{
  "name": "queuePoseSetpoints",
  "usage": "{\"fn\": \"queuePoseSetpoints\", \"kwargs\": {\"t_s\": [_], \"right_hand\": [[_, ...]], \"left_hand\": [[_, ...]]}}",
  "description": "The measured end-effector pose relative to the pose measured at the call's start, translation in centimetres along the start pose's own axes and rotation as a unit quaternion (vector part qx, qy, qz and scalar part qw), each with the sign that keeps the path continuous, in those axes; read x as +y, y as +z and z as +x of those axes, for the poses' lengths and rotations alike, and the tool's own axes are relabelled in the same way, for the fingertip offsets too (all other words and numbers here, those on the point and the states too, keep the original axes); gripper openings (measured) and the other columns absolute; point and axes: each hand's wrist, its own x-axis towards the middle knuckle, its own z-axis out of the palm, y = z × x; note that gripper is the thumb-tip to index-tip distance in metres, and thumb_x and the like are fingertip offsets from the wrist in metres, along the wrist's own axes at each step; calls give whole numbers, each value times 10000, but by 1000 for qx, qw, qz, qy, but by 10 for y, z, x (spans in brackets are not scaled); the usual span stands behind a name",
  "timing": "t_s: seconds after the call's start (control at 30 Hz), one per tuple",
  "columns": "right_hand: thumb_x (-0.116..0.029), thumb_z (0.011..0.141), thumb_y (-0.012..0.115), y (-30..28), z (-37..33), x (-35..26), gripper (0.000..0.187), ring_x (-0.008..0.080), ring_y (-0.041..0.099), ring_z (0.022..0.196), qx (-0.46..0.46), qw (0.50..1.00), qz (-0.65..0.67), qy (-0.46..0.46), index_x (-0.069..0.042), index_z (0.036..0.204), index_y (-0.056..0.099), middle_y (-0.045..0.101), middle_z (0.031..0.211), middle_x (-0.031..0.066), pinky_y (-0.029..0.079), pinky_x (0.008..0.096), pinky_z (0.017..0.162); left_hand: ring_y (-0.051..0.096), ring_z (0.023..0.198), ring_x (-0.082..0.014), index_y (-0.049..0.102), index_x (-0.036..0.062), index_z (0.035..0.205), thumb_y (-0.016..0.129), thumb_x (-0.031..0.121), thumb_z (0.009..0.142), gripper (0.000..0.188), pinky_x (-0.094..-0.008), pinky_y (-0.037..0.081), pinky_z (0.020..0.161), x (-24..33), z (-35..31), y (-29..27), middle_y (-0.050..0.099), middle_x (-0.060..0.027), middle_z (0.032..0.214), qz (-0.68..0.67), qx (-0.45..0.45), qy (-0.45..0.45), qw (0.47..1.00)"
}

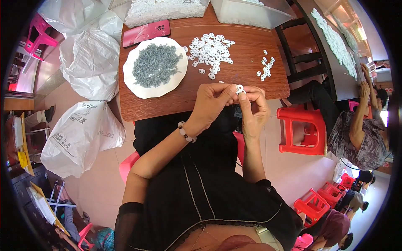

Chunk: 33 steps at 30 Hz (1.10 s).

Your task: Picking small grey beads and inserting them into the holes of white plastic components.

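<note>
Close to the table's front edge, my left hand and my right hand meet, both closed in a pinch. Between their fingertips is a small white plastic piece with round holes. Its lower part is covered by my fingers. Just beyond my hands lies a loose heap of similar white two-holed pieces. A smaller group of them is spread out to the right. Left of my hands, a white scalloped plate bears a pile of small grey spring-like pieces.
A pink phone lies behind the plate on the wooden table. Two clear bins of white pieces stand at the back. White sacks are on the left. A red stool and a seated person are on the right.
</note>
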Motion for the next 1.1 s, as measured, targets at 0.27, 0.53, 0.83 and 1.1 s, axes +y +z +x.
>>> {"fn": "queuePoseSetpoints", "kwargs": {"t_s": [0.27, 0.53, 0.83, 1.1], "right_hand": [[-6, 808, 677, -1, -2, 5, 84, 173, 551, 895, 4, 1000, -7, -18, -26, 743, 627, 662, 913, 70, 422, 305, 824], [-27, 821, 696, -5, -2, 6, 88, 135, 570, 880, -40, 995, 77, 50, -9, 835, 611, 648, 1015, 88, 454, 254, 799], [-130, 920, 608, -9, 10, -1, 391, 148, 596, 842, -190, 951, 235, 64, 79, 1243, 541, 577, 1216, 164, 504, 277, 788], [-196, 934, 600, -6, 3, 7, 365, 162, 594, 804, -179, 948, 259, 41, 96, 1154, 588, 611, 1137, 186, 517, 288, 728]], "left_hand": [[529, 647, -46, 701, -8, 872, 643, 197, 917, 218, -192, 444, 608, -7, 0, -3, 645, -12, 747, 4, -21, 15, 1000], [503, 607, -46, 706, -27, 824, 647, 194, 912, 245, -193, 412, 566, 0, 2, -4, 616, -8, 685, 3, -23, -5, 1000], [506, 587, -41, 708, -7, 802, 661, 197, 899, 231, -184, 402, 531, 12, -2, -6, 609, -1, 658, 34, -62, -36, 997], [518, 636, -62, 710, 4, 859, 655, 195, 906, 204, -204, 425, 598, 12, -10, -4, 630, -15, 709, 18, -77, -35, 996]]}}
